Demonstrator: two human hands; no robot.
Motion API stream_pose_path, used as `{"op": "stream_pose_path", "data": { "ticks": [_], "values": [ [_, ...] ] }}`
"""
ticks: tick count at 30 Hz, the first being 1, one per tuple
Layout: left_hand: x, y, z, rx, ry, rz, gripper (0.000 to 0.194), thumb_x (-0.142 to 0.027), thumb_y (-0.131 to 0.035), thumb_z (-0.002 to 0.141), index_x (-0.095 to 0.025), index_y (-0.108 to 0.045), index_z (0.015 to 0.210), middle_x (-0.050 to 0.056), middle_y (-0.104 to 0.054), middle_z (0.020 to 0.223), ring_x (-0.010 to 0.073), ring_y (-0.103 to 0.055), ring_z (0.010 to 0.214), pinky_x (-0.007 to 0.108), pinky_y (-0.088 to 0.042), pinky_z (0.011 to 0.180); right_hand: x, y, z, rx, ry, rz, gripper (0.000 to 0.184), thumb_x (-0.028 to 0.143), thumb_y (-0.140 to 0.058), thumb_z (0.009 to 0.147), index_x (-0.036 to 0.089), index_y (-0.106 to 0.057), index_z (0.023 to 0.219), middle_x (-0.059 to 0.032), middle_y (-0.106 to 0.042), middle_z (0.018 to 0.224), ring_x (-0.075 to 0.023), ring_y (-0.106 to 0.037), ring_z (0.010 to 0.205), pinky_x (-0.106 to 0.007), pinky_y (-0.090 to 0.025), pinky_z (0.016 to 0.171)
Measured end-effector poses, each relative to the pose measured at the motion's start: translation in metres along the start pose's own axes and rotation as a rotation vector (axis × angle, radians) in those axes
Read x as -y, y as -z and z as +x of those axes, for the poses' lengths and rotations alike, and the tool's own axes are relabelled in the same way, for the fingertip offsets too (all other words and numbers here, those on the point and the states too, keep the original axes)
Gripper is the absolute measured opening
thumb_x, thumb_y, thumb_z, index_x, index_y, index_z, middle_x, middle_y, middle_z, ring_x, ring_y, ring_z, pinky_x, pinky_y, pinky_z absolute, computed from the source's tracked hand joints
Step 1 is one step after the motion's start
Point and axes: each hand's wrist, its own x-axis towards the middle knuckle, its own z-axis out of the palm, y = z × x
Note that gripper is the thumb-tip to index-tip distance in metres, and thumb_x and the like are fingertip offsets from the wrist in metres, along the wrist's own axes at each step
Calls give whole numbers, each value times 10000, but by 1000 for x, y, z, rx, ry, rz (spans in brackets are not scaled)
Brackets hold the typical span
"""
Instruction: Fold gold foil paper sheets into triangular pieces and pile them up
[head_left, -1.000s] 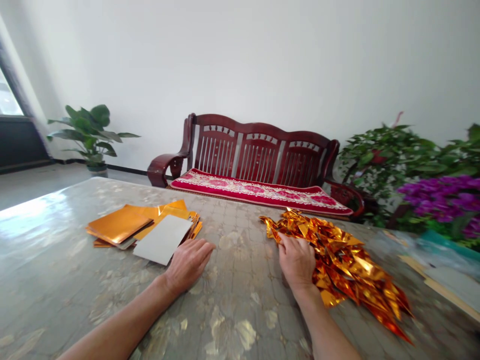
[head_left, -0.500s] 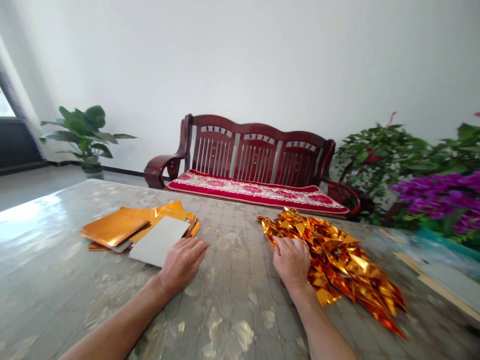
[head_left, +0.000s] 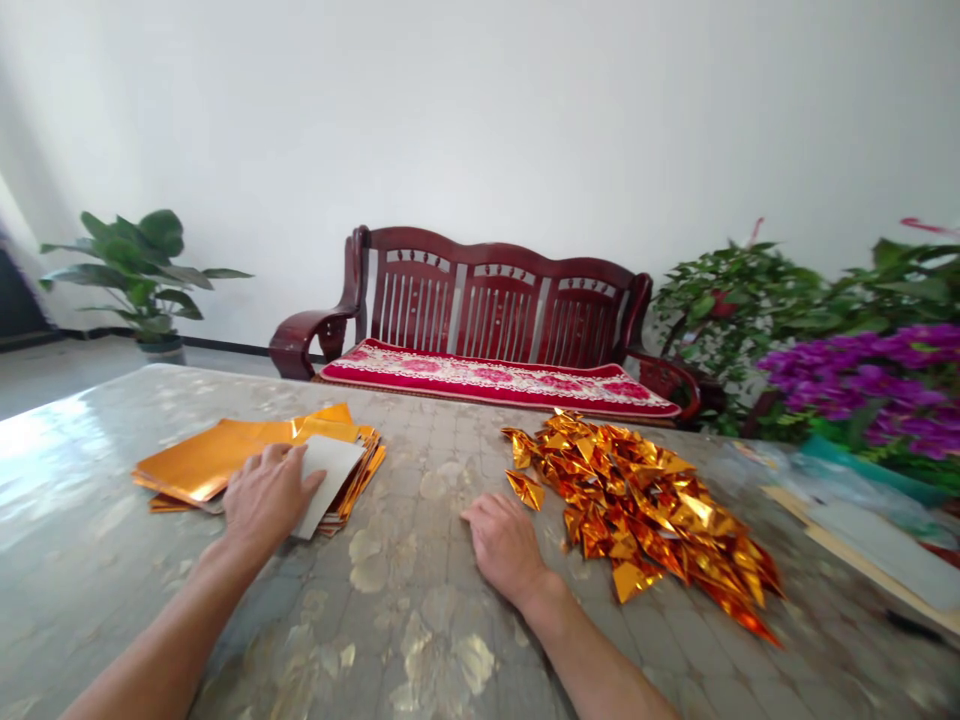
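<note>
Foil sheets, too many to count, lie in one loose stack at the worktop's left, one pale sheet uppermost. The left hand covers part of them, fingers slightly apart; any hold I cannot tell. Mid-worktop, the right hand is half curled, palm hidden, its hold unclear too. Just beyond lies one folded piece, then one heap of uncounted others, then clear plastic. Behind: one potted plant, one bench, purple flowers.
</note>
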Motion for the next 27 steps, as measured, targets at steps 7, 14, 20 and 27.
{"op": "stream_pose_path", "data": {
  "ticks": [7, 14, 20, 27],
  "values": [
    [18, -18, 13, 160, 0, -37, 457, -482, -390, 932, -172, -626, 1172, 176, -626, 1159, 364, -610, 1053, 413, -487, 823, -3, -1, -2, -15, 7, 33, 271, 129, -469, 934, 244, -698, 1022, -32, -658, 990, -174, -544, 978, -276, -387, 889],
    [11, -11, 15, 262, 14, -108, 365, -332, -312, 951, -158, -630, 996, 183, -668, 1058, 347, -652, 986, 422, -500, 749, -4, -2, -2, -1, 13, 20, 241, 150, -490, 942, 237, -701, 1018, -28, -654, 991, -169, -537, 973, -275, -387, 881],
    [0, -3, 14, 287, 11, 9, 468, -262, -191, 970, -108, -632, 991, 241, -653, 1081, 366, -660, 990, 436, -494, 717, -4, -2, -3, -15, 18, 26, 227, 144, -507, 936, 238, -695, 1020, -22, -649, 986, -171, -533, 959, -277, -386, 863],
    [0, -2, 12, 242, 38, 6, 475, -311, -183, 984, -116, -616, 990, 211, -666, 1077, 336, -667, 982, 401, -499, 735, -6, -5, -2, -23, 22, 40, 236, 143, -496, 941, 235, -697, 1024, -28, -647, 986, -171, -533, 967, -277, -385, 874]
  ]
}}
